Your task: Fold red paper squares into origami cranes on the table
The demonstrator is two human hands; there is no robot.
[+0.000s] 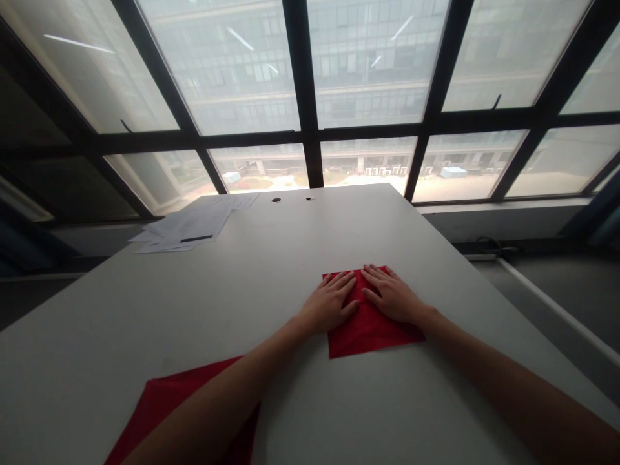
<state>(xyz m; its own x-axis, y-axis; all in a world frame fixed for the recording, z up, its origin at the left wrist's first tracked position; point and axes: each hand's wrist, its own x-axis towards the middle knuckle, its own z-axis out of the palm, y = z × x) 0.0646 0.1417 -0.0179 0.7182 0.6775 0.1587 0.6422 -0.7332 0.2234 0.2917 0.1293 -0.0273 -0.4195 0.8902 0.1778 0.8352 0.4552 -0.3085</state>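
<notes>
A folded red sheet (371,332), paper or cloth, lies on the white table (271,284) in front of me. My left hand (330,299) rests flat on its left part, fingers stretched out and pointing away from me. My right hand (390,294) lies flat on its upper right part, fingers spread, thumb toward the left hand. Both palms press down on the sheet; neither grips it. A second red sheet (159,403) lies near the front left edge, partly hidden under my left forearm.
A stack of white printed papers (186,229) sits at the far left of the table. Two small round holes (276,200) mark the far edge. Large dark-framed windows (310,129) stand behind. The table's right edge drops to a grey floor.
</notes>
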